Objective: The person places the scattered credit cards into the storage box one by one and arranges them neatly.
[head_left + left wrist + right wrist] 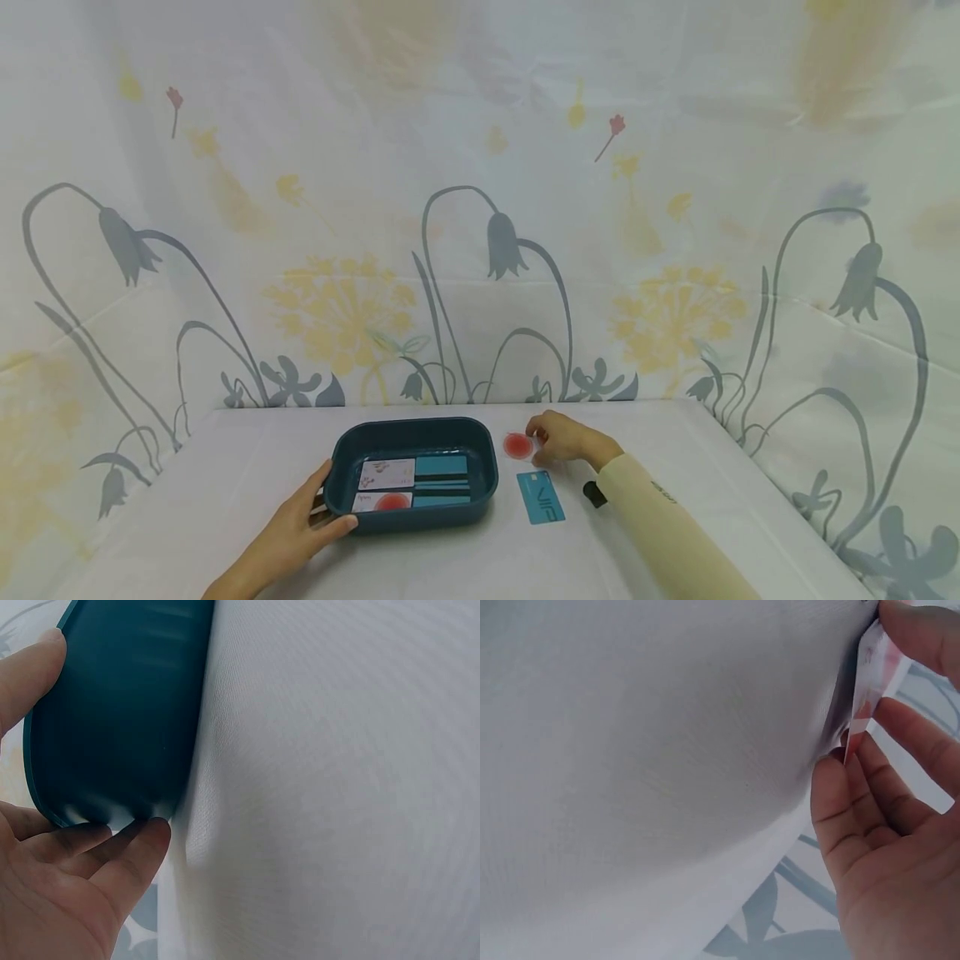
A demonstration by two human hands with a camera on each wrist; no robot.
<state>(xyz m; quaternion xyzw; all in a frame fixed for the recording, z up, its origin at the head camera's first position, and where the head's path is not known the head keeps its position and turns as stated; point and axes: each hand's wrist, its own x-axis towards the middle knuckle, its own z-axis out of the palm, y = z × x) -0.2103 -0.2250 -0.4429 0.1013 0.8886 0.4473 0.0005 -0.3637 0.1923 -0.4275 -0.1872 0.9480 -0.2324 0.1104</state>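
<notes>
A dark teal tray stands on the white table. My left hand grips its left end, thumb at the rim and fingers against the outer wall. Inside the tray lie a white patterned card, a white card with a red circle and teal cards with dark stripes. To the right of the tray, my right hand pinches another white card with a red circle by its edges. The right wrist view shows this card tilted up between thumb and fingers.
A teal card marked VIP lies on the table just in front of my right hand. A small black object is beside my right wrist. A flower-printed cloth hangs behind the table.
</notes>
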